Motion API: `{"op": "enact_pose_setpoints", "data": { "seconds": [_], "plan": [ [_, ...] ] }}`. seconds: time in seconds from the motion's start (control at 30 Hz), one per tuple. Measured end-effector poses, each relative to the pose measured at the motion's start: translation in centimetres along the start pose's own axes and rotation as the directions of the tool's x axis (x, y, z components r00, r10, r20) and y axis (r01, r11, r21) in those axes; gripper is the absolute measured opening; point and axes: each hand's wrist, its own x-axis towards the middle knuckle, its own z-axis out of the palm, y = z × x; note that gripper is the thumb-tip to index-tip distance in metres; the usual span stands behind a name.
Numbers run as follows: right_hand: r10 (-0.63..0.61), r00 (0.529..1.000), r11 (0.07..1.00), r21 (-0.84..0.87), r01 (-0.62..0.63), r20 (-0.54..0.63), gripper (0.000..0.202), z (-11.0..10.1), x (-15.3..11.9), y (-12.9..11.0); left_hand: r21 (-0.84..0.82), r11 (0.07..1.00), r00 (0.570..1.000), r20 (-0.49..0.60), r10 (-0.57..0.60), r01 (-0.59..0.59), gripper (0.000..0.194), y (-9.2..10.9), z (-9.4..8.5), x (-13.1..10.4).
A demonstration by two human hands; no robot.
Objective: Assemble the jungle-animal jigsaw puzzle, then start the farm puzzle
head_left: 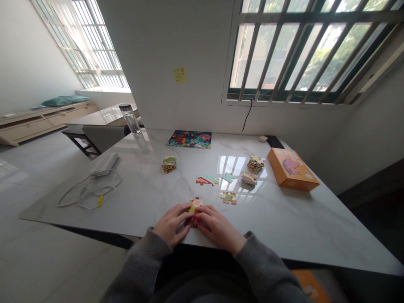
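Note:
Near the front edge of the white table, my left hand and my right hand close on joined puzzle pieces from either side. The fingers cover part of these pieces. Just beyond lie a yellow-green piece, a teal piece and a red and teal strip of pieces. One stack of pieces stands at the left, another stack at the right, with a smaller pinkish pile in front of it.
An orange box sits on the right of the white table. A colourful picture sheet lies by the wall. To the left are a clear bottle and a white device with a looped cable.

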Motion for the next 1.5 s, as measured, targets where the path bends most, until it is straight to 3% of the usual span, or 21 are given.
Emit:
{"op": "enact_pose_setpoints", "data": {
  "seconds": [0.53,0.7,0.8,0.93,1.17,1.33,1.5],
  "plan": [
    [-0.032,0.999,0.999,0.003,0.032,0.002,0.02,-0.1,0.3,-0.5,0.077,0.996,0.996,-0.07,-0.049,0.055,0.032,0.7,0.2,0.0],
    [-0.038,0.998,0.999,-0.015,0.038,-0.053,0.034,-1.1,-0.3,-0.2,0.034,0.997,0.992,-0.107,-0.064,0.068,0.045,0.0,0.4,-0.3],
    [0.013,0.99,0.999,-0.044,-0.019,-0.141,0.034,-3.0,-1.4,1.3,-0.028,0.995,0.985,-0.139,-0.103,0.1,0.045,-0.6,0.1,-0.2],
    [0.039,0.975,0.989,-0.133,-0.069,-0.22,0.031,-7.0,-3.1,4.6,-0.072,0.993,0.992,-0.087,-0.095,0.089,0.037,-1.4,-0.8,0.9],
    [0.059,0.927,0.939,-0.294,-0.177,-0.37,0.025,-13.4,-4.1,11.0,-0.086,0.996,0.999,-0.051,0.009,-0.013,0.024,-2.4,-2.3,6.4],
    [0.114,0.862,0.91,-0.295,-0.289,-0.494,0.023,-14.9,-4.5,14.5,-0.117,0.99,0.988,-0.143,0.063,-0.08,0.019,-3.2,-1.7,11.0],
    [0.141,0.872,0.89,-0.327,-0.319,-0.469,0.022,-14.5,-4.8,15.5,-0.103,0.994,0.969,-0.247,0.007,-0.033,0.02,-4.6,-0.3,12.0]
  ]
}}
